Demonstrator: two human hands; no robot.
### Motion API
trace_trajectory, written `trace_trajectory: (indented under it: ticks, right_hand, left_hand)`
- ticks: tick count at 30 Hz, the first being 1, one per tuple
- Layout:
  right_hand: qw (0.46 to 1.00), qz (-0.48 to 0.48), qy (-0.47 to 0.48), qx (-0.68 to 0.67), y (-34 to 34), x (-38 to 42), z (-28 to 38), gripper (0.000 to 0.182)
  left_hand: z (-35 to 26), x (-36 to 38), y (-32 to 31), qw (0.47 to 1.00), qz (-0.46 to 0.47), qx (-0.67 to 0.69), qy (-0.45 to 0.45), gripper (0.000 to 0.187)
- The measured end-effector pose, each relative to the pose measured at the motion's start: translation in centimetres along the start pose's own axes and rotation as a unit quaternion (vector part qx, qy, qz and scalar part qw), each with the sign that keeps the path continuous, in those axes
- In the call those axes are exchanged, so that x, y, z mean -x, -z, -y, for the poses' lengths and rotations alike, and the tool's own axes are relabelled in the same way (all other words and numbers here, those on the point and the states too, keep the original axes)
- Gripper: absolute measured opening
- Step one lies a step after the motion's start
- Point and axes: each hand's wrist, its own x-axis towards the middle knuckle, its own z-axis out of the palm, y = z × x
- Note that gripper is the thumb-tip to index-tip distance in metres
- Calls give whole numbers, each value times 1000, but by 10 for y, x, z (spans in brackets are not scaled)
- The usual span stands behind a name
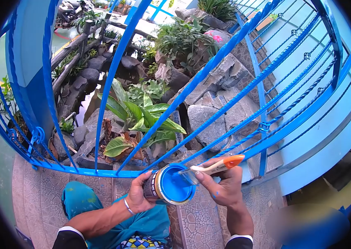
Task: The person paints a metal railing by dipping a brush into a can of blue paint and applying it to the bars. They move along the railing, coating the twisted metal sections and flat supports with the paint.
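Note:
My left hand (138, 194) is wrapped round a paint can (154, 187), tilted so its mouth faces up toward me. Bright blue paint (176, 189) shows inside the rim. In my right hand (225, 187) is a paintbrush (218, 164) with a cream handle and an orange end, pinched near its metal band. Its bristle end is over the can's mouth, at the paint. A small blue spot marks a right finger. Just beyond the can runs the bottom rail of a blue metal railing (88, 171).
Twisted blue bars (208, 68) rise close in front of me. Behind them lie rocks (208, 122) and leafy plants (136, 114). A light blue wall (308, 153) stands at right. My teal trousers (82, 197) are above patterned tiles (200, 220). A blurred blue shape is at lower right.

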Motion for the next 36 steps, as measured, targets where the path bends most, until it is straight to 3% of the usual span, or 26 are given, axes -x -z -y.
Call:
trace_trajectory:
  ticks: [2, 3, 6, 20, 24, 27, 29, 32, 36]
  right_hand:
    - [999, 20, -4, 28, -3, 1, -7, 26]
    - [998, -6, -62, -19, -2, 4, -5, 26]
    - [985, -109, -19, -131, 7, 4, -4, 24]
    - [971, -164, -141, -99, 37, 20, -24, 27]
    - [956, -283, -71, -37, 80, 27, -15, 23]
    - [924, -369, 83, 57, 136, 22, 3, 31]
    - [911, -349, 155, 154, 160, 0, 21, 27]
    - [910, -186, 152, 339, 181, -39, 43, 28]
    - [828, -33, 180, 531, 171, -81, 56, 20]
  left_hand:
    - [0, -1, 0, 1000, -8, -4, -2, 54]
    - [0, -1, 1, 1000, -11, -4, -3, 54]
    - [1, -3, 5, 1000, -13, 0, -3, 56]
    - [1, -2, 4, 1000, -18, 1, -8, 56]
    - [3, -3, -5, 998, -64, -1, -19, 56]
    - [3, -2, -8, 997, -76, -4, -29, 57]
    - [2, -2, -6, 997, -73, -3, -26, 57]
    - [1, -2, -2, 999, -51, 1, -19, 56]
    - [4, -2, -10, 997, -76, -26, -22, 63]
